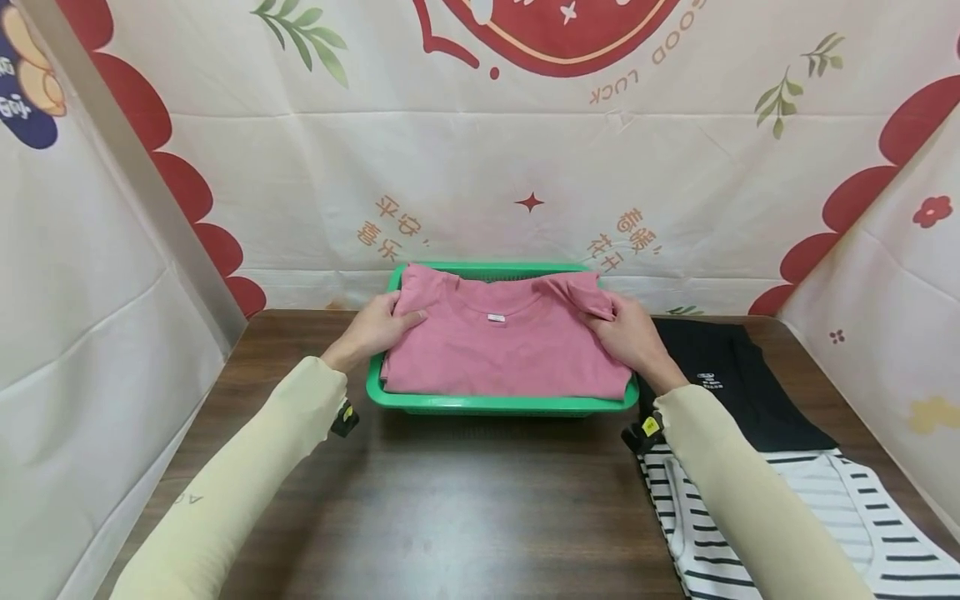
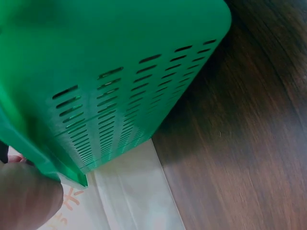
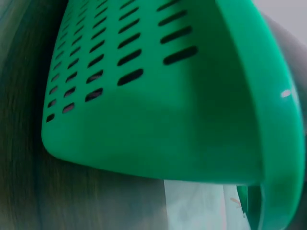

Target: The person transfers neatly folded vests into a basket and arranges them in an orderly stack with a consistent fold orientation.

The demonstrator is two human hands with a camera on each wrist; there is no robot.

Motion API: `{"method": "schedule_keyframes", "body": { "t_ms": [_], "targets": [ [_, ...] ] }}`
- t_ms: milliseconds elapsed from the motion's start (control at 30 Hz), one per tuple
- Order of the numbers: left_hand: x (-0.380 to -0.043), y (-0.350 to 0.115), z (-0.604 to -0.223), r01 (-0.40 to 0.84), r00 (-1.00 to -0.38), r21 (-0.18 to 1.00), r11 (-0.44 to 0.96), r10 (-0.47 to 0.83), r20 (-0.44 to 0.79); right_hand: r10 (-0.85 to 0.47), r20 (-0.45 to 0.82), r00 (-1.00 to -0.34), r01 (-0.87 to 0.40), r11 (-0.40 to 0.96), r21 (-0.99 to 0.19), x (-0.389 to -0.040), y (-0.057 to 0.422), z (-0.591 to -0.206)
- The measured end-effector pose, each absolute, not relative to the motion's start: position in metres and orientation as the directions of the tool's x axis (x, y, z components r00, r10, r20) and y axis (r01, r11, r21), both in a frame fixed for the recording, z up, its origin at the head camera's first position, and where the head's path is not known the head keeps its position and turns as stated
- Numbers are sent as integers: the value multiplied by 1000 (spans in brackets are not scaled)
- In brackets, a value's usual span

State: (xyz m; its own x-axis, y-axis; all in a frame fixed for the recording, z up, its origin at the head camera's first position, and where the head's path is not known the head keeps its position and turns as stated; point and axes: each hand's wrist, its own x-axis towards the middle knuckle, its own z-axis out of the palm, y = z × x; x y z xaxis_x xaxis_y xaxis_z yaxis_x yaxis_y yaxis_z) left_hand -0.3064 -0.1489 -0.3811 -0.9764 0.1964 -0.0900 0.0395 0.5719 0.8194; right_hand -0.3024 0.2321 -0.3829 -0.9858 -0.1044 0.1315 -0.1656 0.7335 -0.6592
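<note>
A folded pink T-shirt (image 1: pixel 498 350) with a small white neck label lies in a green plastic basket (image 1: pixel 502 404). My left hand (image 1: pixel 377 332) holds the shirt's left side near the shoulder, thumb on top of the cloth. On the other side my right hand (image 1: pixel 626 335) pinches the right sleeve, where the cloth bunches under the thumb. The left wrist view shows the basket's slotted side wall (image 2: pixel 110 96) and part of my left hand (image 2: pixel 29 196) at the rim. Slots and the rim (image 3: pixel 276 105) of the basket fill the right wrist view.
A folded black garment (image 1: pixel 720 383) with a small white print lies right of the basket on the brown wooden table (image 1: pixel 465 508). Nearer, below my right forearm, is a black-and-white striped garment (image 1: pixel 892 533). Printed white cloth (image 1: pixel 510 150) hangs behind the table and at both sides.
</note>
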Motion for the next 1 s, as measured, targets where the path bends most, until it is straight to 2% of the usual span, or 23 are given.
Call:
{"method": "schedule_keyframes", "body": {
  "t_ms": [1000],
  "targets": [
    [-309,-148,-381,41,-974,802,596,202,-100,-49,279,-959,-205,802,-561,-302,220,-395]
  ]
}}
